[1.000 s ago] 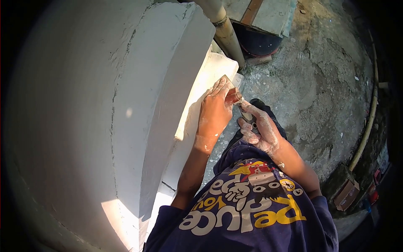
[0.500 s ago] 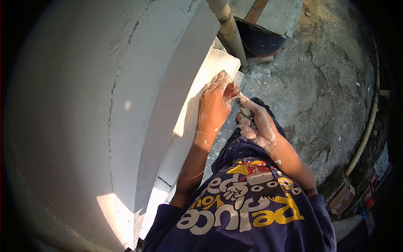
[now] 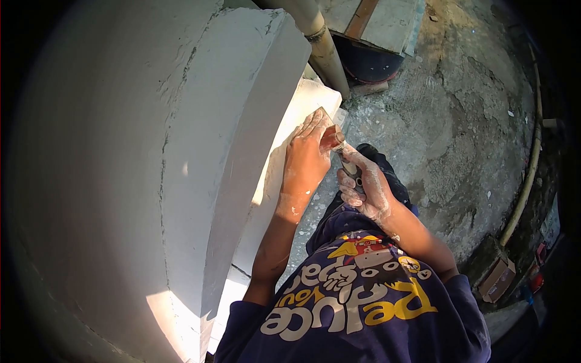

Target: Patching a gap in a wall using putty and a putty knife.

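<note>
Barely shifted, right hand (image 3: 372, 189) grips scraper (image 3: 333, 138); left hand (image 3: 305, 160) lies flat against it; pipe (image 3: 328, 57) stands beyond ledge (image 3: 316, 95).

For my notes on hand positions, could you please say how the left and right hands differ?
The left hand is extended and mostly flat; the right hand is curled around the tool. The left hand shows its back, the right hand its thumb side. The left hand lies farther from the shirt than the right hand. Both are bare, with whitish smears.

A yard-like outdoor place is indicated by the cracked white wall (image 3: 121, 163), thick pipe (image 3: 327, 57) and weathered concrete ground (image 3: 451, 130).
</note>
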The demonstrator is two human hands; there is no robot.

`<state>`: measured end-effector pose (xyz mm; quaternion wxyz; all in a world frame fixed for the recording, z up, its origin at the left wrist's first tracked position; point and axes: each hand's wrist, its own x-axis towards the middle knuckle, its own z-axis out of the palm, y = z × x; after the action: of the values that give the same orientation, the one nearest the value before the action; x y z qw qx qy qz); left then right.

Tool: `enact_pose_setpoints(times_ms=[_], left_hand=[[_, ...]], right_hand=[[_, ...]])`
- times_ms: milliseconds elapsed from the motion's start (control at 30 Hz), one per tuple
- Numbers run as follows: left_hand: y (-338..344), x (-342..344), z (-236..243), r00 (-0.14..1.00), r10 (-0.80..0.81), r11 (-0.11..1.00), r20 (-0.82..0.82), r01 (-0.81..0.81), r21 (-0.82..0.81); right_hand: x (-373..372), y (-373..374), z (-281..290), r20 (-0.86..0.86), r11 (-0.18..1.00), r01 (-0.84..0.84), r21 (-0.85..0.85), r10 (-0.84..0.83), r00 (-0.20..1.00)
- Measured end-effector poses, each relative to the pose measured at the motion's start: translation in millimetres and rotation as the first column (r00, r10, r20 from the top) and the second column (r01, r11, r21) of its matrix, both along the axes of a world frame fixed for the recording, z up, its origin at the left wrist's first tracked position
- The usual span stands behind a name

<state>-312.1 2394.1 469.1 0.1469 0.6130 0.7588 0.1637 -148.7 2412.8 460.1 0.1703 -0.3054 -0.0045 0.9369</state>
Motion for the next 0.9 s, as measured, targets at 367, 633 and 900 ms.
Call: enact_pose_setpoints(times_ms=[367, 633, 900], left_hand=[[22.4, -0.8, 17.3, 0.997, -0.023, 0.984, 0.074, 0.036, -0.173], [28.8, -3.6, 15.6, 0.994, -0.093, 0.975, 0.049, 0.101, -0.199], [23.8, -4.2, 9.9, 0.985, -0.169, 0.985, -0.028, 0.17, 0.026]], right_hand=[[-12.6, 2.3, 7.2, 0.037, 0.996, 0.086, 0.005, -0.086, 0.996], [-16.2, 1.9, -8.2, -0.02, 0.988, 0.133, 0.075, -0.132, 0.991], [-22.1, -15.7, 11.1, 0.077, 0.977, 0.158, 0.143, -0.171, 0.982]])
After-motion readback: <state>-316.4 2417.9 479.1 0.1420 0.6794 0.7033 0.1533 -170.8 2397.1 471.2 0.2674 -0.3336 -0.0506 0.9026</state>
